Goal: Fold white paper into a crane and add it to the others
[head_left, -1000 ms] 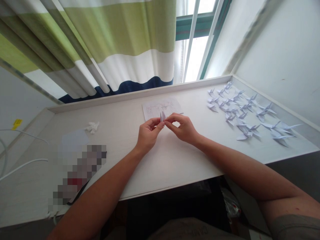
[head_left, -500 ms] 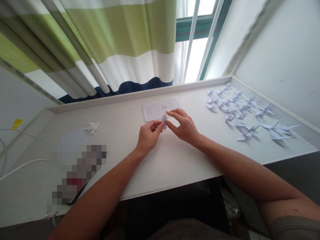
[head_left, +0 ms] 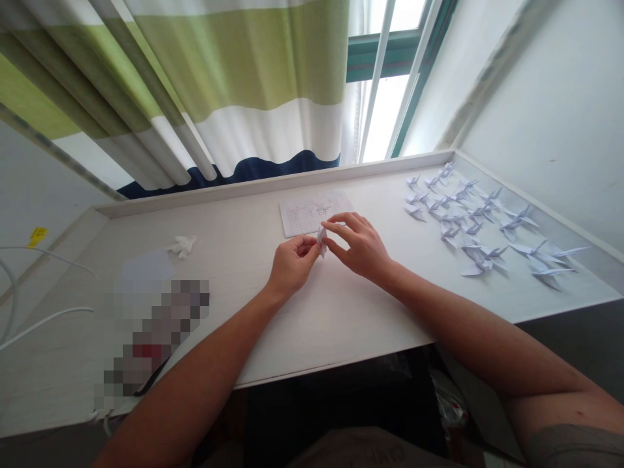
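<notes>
A small piece of folded white paper (head_left: pixel 322 241) stands upright between my two hands, above the middle of the desk. My left hand (head_left: pixel 294 261) pinches it from the left between thumb and fingers. From the right, my right hand (head_left: pixel 359 243) grips it with thumb and fingertips, the index finger touching its top edge. Just behind my hands lies a flat printed sheet (head_left: pixel 305 213), partly covered by my right hand. Several folded white paper cranes (head_left: pixel 472 227) are gathered on the right side of the desk.
The white desk (head_left: pixel 292 344) has a raised rim along the back and sides. At left lie a crumpled tissue (head_left: pixel 182 246), white sheets (head_left: pixel 146 270), a blurred-out long object (head_left: pixel 156 338) and white cables (head_left: pixel 53 318). A striped curtain (head_left: pixel 234 65) hangs behind.
My right index finger has come down onto the top of the folded paper. The whole view has shifted slightly; the other things on the desk stay in place.
</notes>
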`<state>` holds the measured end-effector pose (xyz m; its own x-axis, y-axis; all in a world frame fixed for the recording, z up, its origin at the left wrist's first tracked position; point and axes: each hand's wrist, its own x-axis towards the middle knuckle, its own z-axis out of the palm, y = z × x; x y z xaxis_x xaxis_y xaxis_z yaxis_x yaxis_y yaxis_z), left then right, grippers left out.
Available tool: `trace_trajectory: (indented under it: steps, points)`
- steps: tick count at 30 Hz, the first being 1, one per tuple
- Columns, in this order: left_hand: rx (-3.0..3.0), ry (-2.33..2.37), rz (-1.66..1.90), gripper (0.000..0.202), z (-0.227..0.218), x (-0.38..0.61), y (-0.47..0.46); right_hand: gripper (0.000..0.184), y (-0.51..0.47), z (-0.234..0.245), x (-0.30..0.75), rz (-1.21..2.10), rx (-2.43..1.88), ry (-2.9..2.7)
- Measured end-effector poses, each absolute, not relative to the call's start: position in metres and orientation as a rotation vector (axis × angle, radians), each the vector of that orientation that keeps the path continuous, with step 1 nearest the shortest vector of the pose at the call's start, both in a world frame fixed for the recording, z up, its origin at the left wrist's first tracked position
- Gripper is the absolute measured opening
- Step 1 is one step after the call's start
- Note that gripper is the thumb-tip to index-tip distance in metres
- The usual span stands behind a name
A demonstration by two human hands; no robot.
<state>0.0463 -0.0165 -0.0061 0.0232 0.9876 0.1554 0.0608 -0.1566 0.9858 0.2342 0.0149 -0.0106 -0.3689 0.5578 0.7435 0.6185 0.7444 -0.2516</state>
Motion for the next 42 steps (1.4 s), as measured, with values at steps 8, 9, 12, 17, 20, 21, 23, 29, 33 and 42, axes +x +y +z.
trace_trajectory:
  steps: [8,9,12,17,20,21,23,29,33,42]
  points:
    - [1.220,1.126,1.254,0.042,0.000,0.045,-0.015,0.014,0.006,-0.003,0.232,-0.027,-0.662,-2.185]
    - [1.187,1.122,1.256,0.044,0.000,0.044,-0.015,0.015,0.005,-0.002,0.231,-0.013,-0.643,-2.205]
    - [1.092,1.072,1.263,0.041,0.002,0.041,-0.013,0.017,0.004,-0.003,0.231,0.000,-0.614,-2.234]
    - [1.100,0.982,1.246,0.038,0.006,0.040,-0.012,0.013,0.005,-0.004,0.231,-0.023,-0.648,-2.218]
    - [1.133,0.992,1.250,0.041,0.005,0.040,-0.013,0.007,0.002,-0.001,0.230,0.057,-0.600,-2.091]
    - [1.143,0.993,1.256,0.041,0.005,0.041,-0.013,0.008,0.001,0.000,0.230,0.102,-0.594,-2.016]
    - [1.181,1.002,1.270,0.040,0.004,0.041,-0.013,0.010,0.000,0.001,0.230,0.193,-0.657,-1.853]
    - [1.341,1.057,1.359,0.036,-0.001,0.043,-0.012,0.029,0.009,-0.004,0.230,0.695,-0.929,-1.732]
    - [1.382,1.100,1.385,0.036,-0.004,0.042,-0.010,0.032,0.011,-0.008,0.228,0.848,-0.915,-1.740]
    - [1.518,1.120,1.322,0.028,-0.010,0.039,-0.009,0.030,0.014,-0.007,0.229,0.989,-0.925,-1.730]
